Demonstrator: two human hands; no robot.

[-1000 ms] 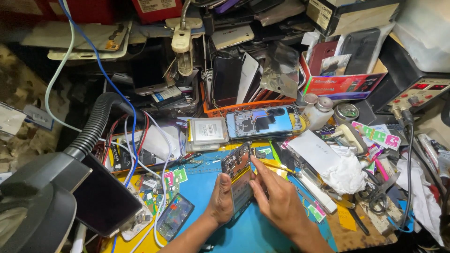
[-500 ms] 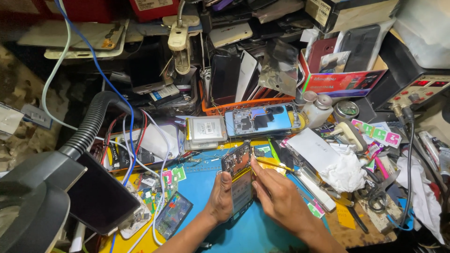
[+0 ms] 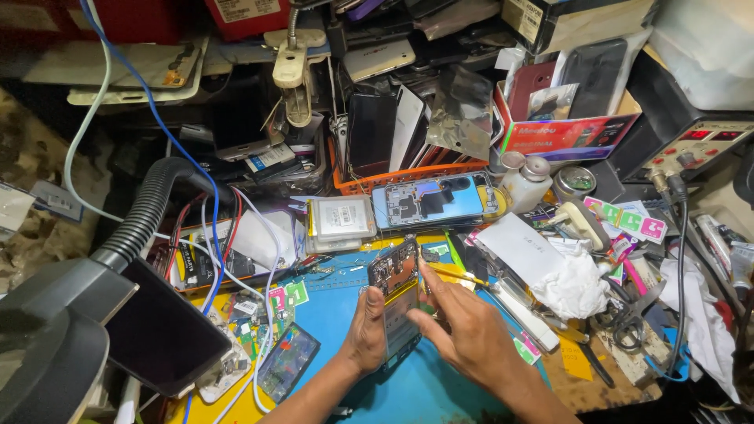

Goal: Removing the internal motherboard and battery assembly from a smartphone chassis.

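Opened phone (image 3: 397,302), back cover off, circuit board exposed, over my blue mat (image 3: 440,389). Left hand (image 3: 367,334) grips its long edge; right hand (image 3: 463,334) fingertips pinch at the board. Light, rigid, probably fragile: hold by the frame edges.

Both hands (image 3: 424,330) grip an opened phone (image 3: 397,302) over a blue mat (image 3: 334,302)

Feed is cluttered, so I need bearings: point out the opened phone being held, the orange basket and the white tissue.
Opened phone (image 3: 395,276), head view, on its exposed upper boards.
Orange basket (image 3: 408,176), head view, on its front rim.
White tissue (image 3: 571,284), head view, on the crumpled middle.
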